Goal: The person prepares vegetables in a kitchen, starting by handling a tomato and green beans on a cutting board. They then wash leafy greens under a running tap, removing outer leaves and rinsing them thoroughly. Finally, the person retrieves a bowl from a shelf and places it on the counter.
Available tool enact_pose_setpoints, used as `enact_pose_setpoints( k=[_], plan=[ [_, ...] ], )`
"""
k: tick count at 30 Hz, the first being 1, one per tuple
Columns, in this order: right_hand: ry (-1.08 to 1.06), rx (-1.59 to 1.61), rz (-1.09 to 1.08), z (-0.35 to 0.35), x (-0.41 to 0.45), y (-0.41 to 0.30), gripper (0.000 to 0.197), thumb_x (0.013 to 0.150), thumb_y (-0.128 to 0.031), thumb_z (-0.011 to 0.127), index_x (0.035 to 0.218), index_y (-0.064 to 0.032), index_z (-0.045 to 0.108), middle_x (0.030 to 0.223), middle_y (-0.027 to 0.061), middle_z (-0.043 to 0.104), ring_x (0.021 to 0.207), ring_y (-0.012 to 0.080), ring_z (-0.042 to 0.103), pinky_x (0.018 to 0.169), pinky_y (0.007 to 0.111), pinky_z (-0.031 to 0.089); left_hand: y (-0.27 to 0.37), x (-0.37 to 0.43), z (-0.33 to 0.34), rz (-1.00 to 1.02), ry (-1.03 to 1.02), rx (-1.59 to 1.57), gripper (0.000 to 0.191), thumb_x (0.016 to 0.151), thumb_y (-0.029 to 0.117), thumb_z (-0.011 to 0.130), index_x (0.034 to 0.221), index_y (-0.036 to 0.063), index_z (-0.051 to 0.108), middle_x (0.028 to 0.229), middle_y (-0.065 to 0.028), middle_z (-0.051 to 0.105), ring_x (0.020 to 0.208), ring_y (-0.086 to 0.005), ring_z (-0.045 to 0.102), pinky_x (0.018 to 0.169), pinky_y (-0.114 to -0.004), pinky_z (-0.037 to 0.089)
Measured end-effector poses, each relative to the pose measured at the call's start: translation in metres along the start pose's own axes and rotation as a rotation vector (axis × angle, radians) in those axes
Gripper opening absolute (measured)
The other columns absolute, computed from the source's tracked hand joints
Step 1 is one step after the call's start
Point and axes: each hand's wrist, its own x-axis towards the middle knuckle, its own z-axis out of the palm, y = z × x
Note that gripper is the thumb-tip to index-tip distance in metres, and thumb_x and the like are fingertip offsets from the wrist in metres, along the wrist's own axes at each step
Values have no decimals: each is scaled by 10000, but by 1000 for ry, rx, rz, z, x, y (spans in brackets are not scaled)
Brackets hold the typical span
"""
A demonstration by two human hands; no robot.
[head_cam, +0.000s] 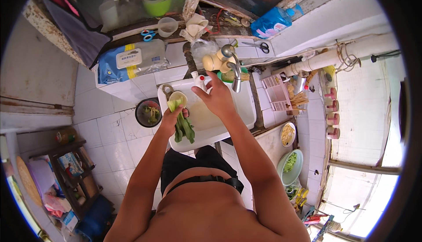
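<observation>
My left hand (172,119) grips a leafy green vegetable (184,128) with pale stems, its leaves hanging over the left side of the white sink (245,110). My right hand (216,97) reaches over the sink with fingers spread, beside a white valve with a red button (200,80). Whether the fingertips touch the valve is unclear. A metal faucet spout (236,77) with a cream-coloured filter body (212,62) stands just behind that hand. Partly behind the vegetable, a small pale bowl (179,97) rests at the sink's left rim. A green basket (227,77) sits under the faucet.
A dark bin (148,123) with plant scraps stands left of the sink. Scissors (260,46) and a wet-wipes pack (132,60) lie on the ledge. At right are a pink rack (275,92), a plate of pale pieces (287,134) and a bowl of chopped greens (291,172).
</observation>
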Motion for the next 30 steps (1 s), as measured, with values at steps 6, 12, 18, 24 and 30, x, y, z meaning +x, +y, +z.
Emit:
enact_pose_setpoints(
  k=[6, 12, 18, 24, 30],
  plan=[
    [-135, -164, -281, 1, 23, 24, 321, 929, -193, 654, 1196, -25, 599, 981, 154, 692, 881, 344, 685, 762, 434, 555, -14, 31, 24, 28, 14, 16, 271, 956, 294, 700, 1134, 111, 607, 893, -57, 666, 782, -197, 646, 726, -368, 554],
    [-128, 79, -345, -10, 24, 32, 329, 993, -270, 603, 1209, -22, 594, 1018, 124, 681, 862, 275, 673, 752, 379, 553, -14, 38, 38, -22, 32, -67, 293, 974, 322, 671, 1153, 108, 582, 903, -68, 666, 787, -207, 646, 725, -378, 558],
    [-157, 938, 773, 58, -53, 104, 340, 1061, -350, 479, 1179, -69, 629, 931, 21, 634, 758, 113, 579, 686, 279, 499, -15, 45, 53, -83, 71, -84, 264, 997, 300, 630, 1123, 70, 596, 929, -73, 662, 797, -205, 642, 731, -377, 558],
    [-388, 1017, 857, 123, -13, 132, 312, 1036, -318, 518, 1081, -57, 683, 788, 6, 605, 667, 109, 548, 613, 272, 439, -6, 42, 69, -53, 112, 87, 252, 986, 257, 634, 1158, 74, 611, 989, -45, 655, 878, -180, 644, 784, -351, 547],
    [-203, 798, 792, 117, 1, 121, 295, 992, -238, 547, 1074, 11, 682, 865, 124, 715, 759, 241, 678, 724, 375, 526, 1, 39, 70, -39, 311, 311, 276, 897, 133, 685, 1152, 39, 635, 980, -56, 675, 882, -191, 665, 779, -350, 549]
  ],
)
